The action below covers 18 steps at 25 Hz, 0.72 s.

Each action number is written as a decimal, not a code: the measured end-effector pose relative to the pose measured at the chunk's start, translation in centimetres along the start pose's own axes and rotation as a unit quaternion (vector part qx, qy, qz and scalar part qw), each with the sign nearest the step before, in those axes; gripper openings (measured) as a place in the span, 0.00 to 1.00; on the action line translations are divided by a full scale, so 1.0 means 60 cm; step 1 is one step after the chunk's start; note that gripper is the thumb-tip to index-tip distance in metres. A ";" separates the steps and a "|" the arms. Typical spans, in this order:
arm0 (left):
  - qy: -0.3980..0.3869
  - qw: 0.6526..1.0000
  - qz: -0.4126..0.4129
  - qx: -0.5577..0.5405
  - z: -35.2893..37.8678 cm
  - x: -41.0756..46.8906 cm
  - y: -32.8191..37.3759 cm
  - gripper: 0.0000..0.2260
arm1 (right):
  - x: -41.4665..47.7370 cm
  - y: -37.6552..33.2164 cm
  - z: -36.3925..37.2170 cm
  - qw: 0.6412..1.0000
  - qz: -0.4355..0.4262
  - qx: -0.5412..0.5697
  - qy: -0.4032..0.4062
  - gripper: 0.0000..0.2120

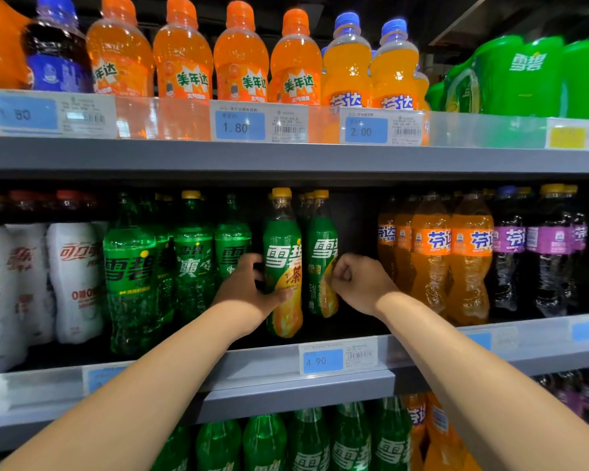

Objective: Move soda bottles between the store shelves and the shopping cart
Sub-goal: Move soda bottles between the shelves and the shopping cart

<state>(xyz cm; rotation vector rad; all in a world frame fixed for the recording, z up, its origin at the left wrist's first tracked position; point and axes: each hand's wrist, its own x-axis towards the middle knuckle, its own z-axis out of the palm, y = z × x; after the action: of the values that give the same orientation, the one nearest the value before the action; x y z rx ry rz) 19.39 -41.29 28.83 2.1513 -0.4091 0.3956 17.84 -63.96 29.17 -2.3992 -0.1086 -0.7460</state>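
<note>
I find the front bottle (pixel 283 266), green and yellow with a yellow cap, standing upright at the front of the middle shelf (pixel 269 396), above the blue price tag (pixel 337 358). My left hand (pixel 249 294) grasps its lower body: thumb across the yellow part of the label, fingers wrapped round the left side. A second bottle (pixel 320 253) of the same kind stands just beside it on the right, set slightly further back. My right hand (pixel 361 283) is curled against that bottle's right side, knuckles at the label; I cannot tell whether the fingers actually hold it (the fingertips are hidden).

Further out on the same shelf: clear green bottles (pixel 130 266) to the left, then white-wrapped ones (pixel 75 280); to the right a dark gap, then orange bottles (pixel 470 253) and purple-labelled dark ones (pixel 551 246). The shelf above (pixel 286 158) carries orange drinks (pixel 242 56); the one below shows more green bottles (pixel 306 443)
</note>
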 end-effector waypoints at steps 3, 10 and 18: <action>0.004 1.000 -0.020 -0.014 0.001 -0.001 0.001 0.27 | -0.006 -0.036 -0.004 0.995 -0.043 0.089 0.027 0.06; 0.011 1.000 -0.017 -0.016 0.003 0.002 0.001 0.26 | -0.020 -0.054 0.023 0.996 -0.044 0.069 -0.038 0.14; 0.011 1.000 -0.015 -0.015 0.002 -0.004 0.000 0.27 | -0.020 -0.047 0.041 0.990 0.000 0.106 -0.088 0.13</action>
<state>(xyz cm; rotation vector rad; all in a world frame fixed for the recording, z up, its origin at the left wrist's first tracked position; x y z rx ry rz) 19.21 -41.39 28.68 2.1192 -0.3680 0.3949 17.31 -60.15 28.44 -2.2555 -0.2476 -0.4947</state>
